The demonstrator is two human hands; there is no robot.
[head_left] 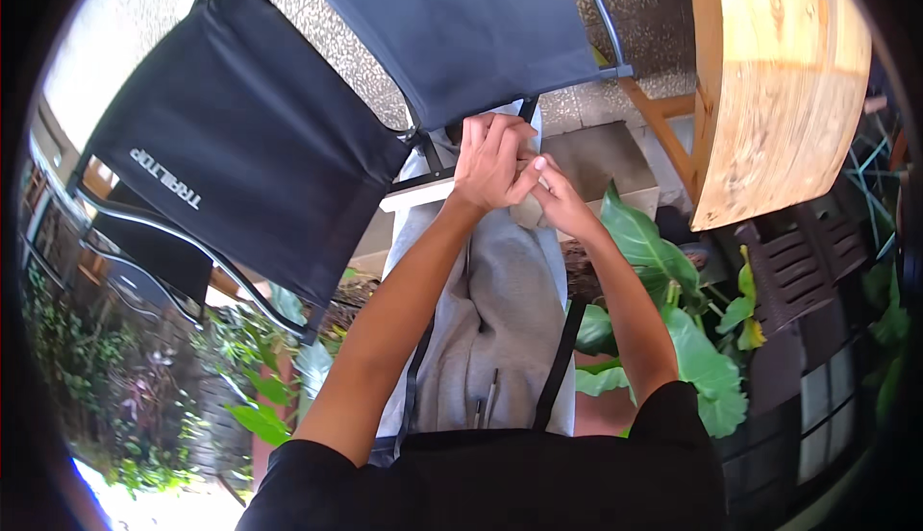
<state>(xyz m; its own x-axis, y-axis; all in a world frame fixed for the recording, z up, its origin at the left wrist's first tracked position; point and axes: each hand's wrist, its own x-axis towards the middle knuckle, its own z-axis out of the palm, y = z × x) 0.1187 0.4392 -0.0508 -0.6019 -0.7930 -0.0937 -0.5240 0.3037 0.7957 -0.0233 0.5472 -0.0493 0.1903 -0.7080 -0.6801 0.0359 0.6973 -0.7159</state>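
While both hands are bunched together, the grey cloth (pixel 500 310) draped over the chair rail is gripped by left hand (pixel 492 161) and pinched by right hand (pixel 561 201). Judged soft, light, floppy; best held at the edge.

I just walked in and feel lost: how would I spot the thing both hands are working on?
Find the dark folding chair. Just right of it a grey garment hangs down the middle, where both hands meet at its top. It is the only soft, pale grey thing among dark fabric and green leaves.
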